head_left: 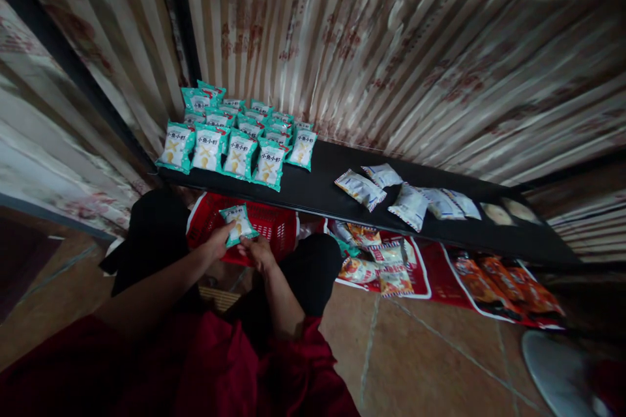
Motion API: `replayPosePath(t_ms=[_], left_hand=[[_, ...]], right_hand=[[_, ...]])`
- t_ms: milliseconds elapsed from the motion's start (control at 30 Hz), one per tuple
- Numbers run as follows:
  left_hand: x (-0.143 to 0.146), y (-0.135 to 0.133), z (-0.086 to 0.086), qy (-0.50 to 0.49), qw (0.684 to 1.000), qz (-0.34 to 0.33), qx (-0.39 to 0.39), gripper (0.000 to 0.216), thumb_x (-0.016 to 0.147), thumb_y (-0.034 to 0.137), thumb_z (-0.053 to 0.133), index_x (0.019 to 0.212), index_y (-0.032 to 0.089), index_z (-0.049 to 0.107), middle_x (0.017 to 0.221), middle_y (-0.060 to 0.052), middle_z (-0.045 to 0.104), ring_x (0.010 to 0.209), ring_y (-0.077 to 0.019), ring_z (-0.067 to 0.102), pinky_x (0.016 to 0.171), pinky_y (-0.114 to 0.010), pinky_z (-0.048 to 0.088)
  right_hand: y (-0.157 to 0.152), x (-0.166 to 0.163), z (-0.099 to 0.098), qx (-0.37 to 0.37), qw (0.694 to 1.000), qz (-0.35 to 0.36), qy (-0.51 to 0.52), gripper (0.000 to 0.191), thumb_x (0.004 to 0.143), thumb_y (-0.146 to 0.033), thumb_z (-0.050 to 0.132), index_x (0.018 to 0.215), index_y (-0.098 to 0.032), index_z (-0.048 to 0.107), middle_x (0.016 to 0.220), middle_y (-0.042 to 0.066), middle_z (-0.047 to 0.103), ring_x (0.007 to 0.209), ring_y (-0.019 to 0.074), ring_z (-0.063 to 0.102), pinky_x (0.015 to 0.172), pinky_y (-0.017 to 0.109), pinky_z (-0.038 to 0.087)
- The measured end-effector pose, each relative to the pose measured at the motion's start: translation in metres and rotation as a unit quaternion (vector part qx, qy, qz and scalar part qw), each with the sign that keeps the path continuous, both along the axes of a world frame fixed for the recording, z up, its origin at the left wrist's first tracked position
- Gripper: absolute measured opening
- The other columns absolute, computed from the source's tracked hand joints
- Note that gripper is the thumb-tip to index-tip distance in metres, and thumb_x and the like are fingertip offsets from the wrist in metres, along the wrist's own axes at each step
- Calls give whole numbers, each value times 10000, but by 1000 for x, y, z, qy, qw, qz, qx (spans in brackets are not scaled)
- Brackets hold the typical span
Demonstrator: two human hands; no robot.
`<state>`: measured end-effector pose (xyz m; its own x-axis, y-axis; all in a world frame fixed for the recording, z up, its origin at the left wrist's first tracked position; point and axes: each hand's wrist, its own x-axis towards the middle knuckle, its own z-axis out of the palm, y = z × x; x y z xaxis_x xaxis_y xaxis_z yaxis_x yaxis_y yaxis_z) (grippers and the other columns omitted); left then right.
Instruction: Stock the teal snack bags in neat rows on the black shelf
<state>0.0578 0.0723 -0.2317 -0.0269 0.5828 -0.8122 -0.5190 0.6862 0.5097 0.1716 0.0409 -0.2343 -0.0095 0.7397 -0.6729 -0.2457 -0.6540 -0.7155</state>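
Between my two hands is a teal and white snack bag (238, 224), held over a red basket (278, 228). My left hand (220, 240) is closed on the bag's left edge, and my right hand (259, 251) grips its lower right corner. Just beyond, on the left end of a black shelf (317, 176), several matching teal snack bags (238, 151) stand upright in rows, their printed fronts facing me. The inside of the red basket looks bare where it shows; its near part is hidden by my hands and the bag.
White bags (411, 203) lie flat along the shelf's right half, near two round pale items (497, 214). Below it, one red basket (420, 267) holds mixed snack bags and another holds orange packets (503, 283). Patterned curtains (342, 45) hang behind. A round grey object (552, 365) stands lower right.
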Motion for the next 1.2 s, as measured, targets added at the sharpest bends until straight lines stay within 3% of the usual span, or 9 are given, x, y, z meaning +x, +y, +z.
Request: replayPosePath(t_ms=[167, 367, 633, 967, 1200], left_hand=[[1, 0, 10, -21, 999, 33, -5, 207, 849, 154, 561, 1017, 49, 622, 776, -110, 716, 610, -177, 684, 572, -231, 553], [-1, 0, 14, -30, 997, 74, -11, 196, 849, 139, 550, 1017, 63, 616, 714, -79, 706, 566, -160, 672, 514, -204, 528], [2, 3, 19, -64, 991, 114, 12, 191, 878, 215, 521, 1007, 111, 617, 717, -45, 694, 619, -173, 673, 612, -263, 550], [-16, 21, 29, -70, 983, 166, 20, 223, 860, 295, 534, 994, 136, 616, 740, -50, 686, 611, -191, 657, 620, -321, 547], [-21, 31, 35, -75, 980, 185, 5, 133, 815, 208, 581, 906, 122, 624, 677, -42, 668, 570, -183, 647, 601, -306, 546]], right_hand=[[5, -4, -2, 2, 1000, -8, -15, 130, 696, -190, 694, 747, -142, 584, 527, -50, 568, 489, 93, 569, 520, 200, 490], [9, -3, -1, 0, 1000, -2, -24, 123, 674, -136, 670, 760, -153, 583, 534, -60, 572, 454, 76, 532, 507, 199, 467], [8, -4, 4, -3, 999, 10, -38, 93, 665, -82, 611, 720, -147, 573, 541, -47, 585, 449, 69, 522, 502, 198, 456], [10, -6, 8, -5, 999, 33, -36, 95, 641, -81, 586, 710, -146, 582, 483, -56, 559, 411, 56, 477, 438, 162, 399], [14, -4, 9, -7, 998, 24, -54, 68, 632, -108, 546, 680, -156, 558, 429, -67, 511, 373, 63, 427, 406, 173, 363]])
